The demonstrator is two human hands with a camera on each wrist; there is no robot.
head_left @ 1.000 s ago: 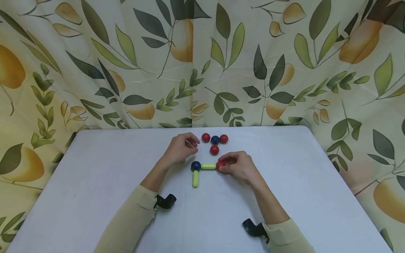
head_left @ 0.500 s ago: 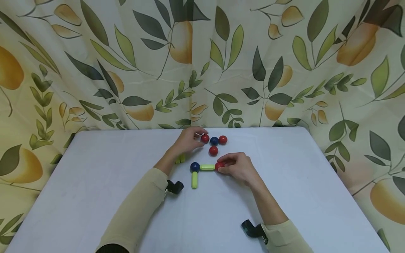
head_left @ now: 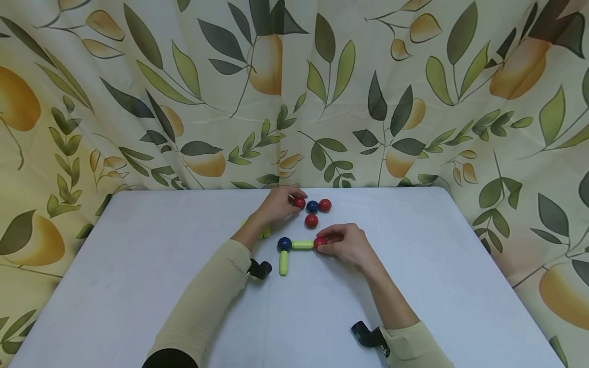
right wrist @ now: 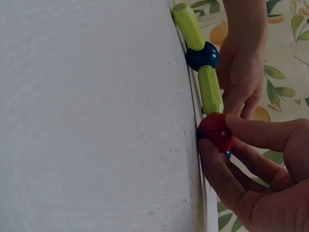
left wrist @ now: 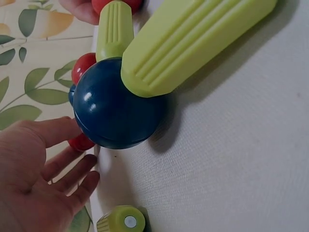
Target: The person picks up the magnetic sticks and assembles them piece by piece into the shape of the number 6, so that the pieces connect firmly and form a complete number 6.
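Observation:
At the back of the table, my left hand point(head_left: 278, 204) has thumb and fingers around a red ball point(head_left: 299, 203), which the blue ball in front partly hides in the left wrist view. My right hand point(head_left: 345, 244) pinches another red ball point(head_left: 319, 244) between thumb and fingers. That ball sits at the right end of a lime-green rod point(head_left: 302, 245), whose left end meets a blue ball point(head_left: 284, 244). From this blue ball a second lime-green rod point(head_left: 283, 263) points toward the front, making an L shape. In the right wrist view the joined pieces point(right wrist: 210, 89) show in a row.
Beside the left hand's ball lie a blue ball point(head_left: 313, 207) and a red ball point(head_left: 325, 205), with one more red ball point(head_left: 311, 221) just in front. More lime-green rods point(head_left: 266, 232) lie partly hidden behind the left forearm. A patterned curtain point(head_left: 340, 102) hangs behind the white table point(head_left: 138, 266).
My left hand has moved right and back to the leftmost red ball and closed its fingers around it. Green rods came into view behind that forearm. The right hand stays on its red ball.

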